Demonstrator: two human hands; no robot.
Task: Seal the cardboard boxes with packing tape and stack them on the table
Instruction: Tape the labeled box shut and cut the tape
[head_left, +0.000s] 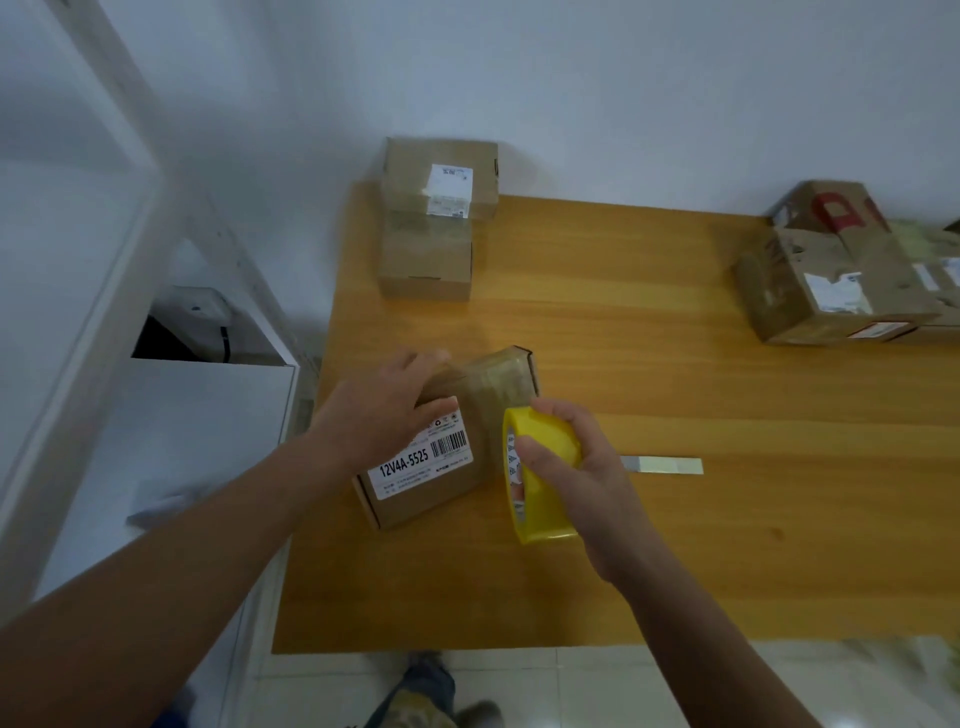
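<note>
Gripping the yellow tape roll (540, 499) on edge, the right hand (566, 467) is curling its fingers over the rim and its thumb round the near side. The roll is standing just beside the right side of the labelled box (431, 478), probably so that tape can be fed straight across the lid. Whether a strip is actually running from roll to box is not clear.

The left hand (379, 415) is pressing down on the box's far left corner, fingers bent over its edge. That looks like bracing, so the box is not sliding or tipping under the pull of the tape. A glossy band is already lying over the far part of the lid, so sealing seems to be partly done. The box is sitting near the left front of the wooden table (675, 561).

Just beyond the right hand, a thin pale strip (662, 465) is lying flat on the wood; it is too blurred to tell what it is.

Farther back on the left, two small boxes (436, 218) are standing stacked against the wall, likely the finished pile. At the far right, larger worn boxes (831, 280) are sitting together, apparently awaiting their turn.
</note>
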